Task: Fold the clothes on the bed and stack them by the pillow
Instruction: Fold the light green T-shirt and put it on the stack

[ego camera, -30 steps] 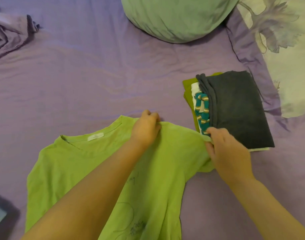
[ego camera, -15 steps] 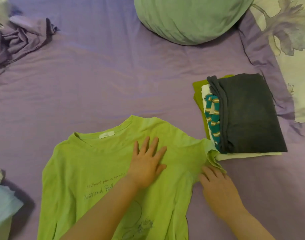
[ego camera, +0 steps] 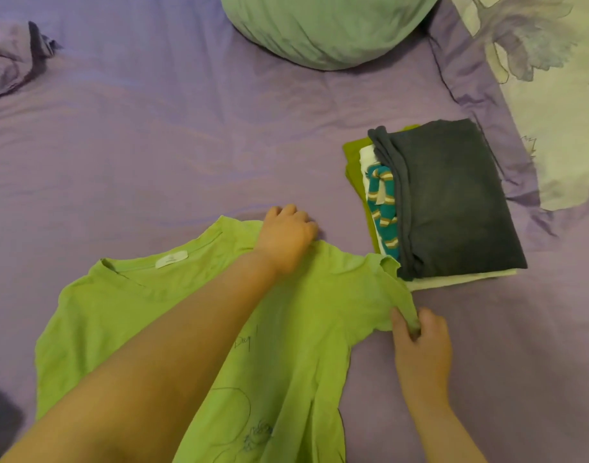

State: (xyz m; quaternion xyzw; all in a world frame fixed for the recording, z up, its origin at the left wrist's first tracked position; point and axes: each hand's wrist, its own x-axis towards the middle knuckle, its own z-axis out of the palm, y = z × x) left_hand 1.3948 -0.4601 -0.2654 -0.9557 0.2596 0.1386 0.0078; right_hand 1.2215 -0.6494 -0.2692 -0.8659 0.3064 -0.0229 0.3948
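The lime green T-shirt [ego camera: 173,315] lies flat on the bed [ego camera: 186,155]; the left hand [ego camera: 286,238] grips its shoulder, the right hand [ego camera: 420,345] pinches its sleeve.

Soft, even indoor light falls on the wrinkled purple bed sheet [ego camera: 153,135], rather dim and free of glare. Shadows are faint (a thin one edges the stack of folded clothes [ego camera: 453,202]). Wide-angle bending curves the borders, and the whole picture looks slightly soft.

A purple-sheeted bed [ego camera: 186,135] carries a lime T-shirt [ego camera: 126,315] spread flat, a folded stack [ego camera: 453,202] beside it, a green pillow [ego camera: 326,25] and crumpled purple cloth [ego camera: 9,58].
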